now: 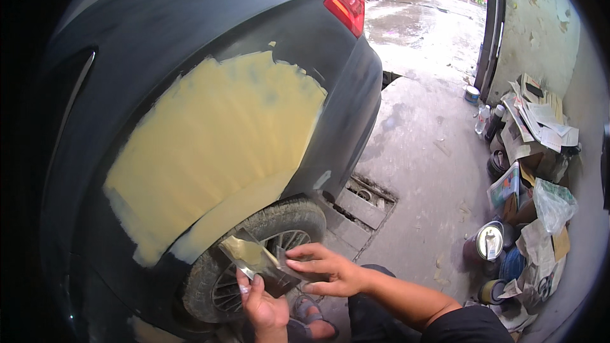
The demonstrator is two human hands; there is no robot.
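Note:
Low in front of the wheel, my left hand (264, 305) grips a flat putty board (251, 254) with yellow filler smeared on its upper part. My right hand (327, 270) has its thumb and fingers closed on a thin putty spreader (291, 267), whose edge meets the board's right side. Behind both hands is the dusty rear wheel (270, 219) of a dark grey car (254, 9). A wide coat of yellow filler (216, 133) covers the panel above the wheel arch, with streaks running through it and ragged edges.
Along the right wall stand paint cans (489, 241), stacked papers (540, 114), a plastic bag (554, 203) and bottles (494, 122). A floor drain (362, 203) with broken covers lies behind the wheel. The car's red tail light (347, 11) faces a wet yard beyond the doorway.

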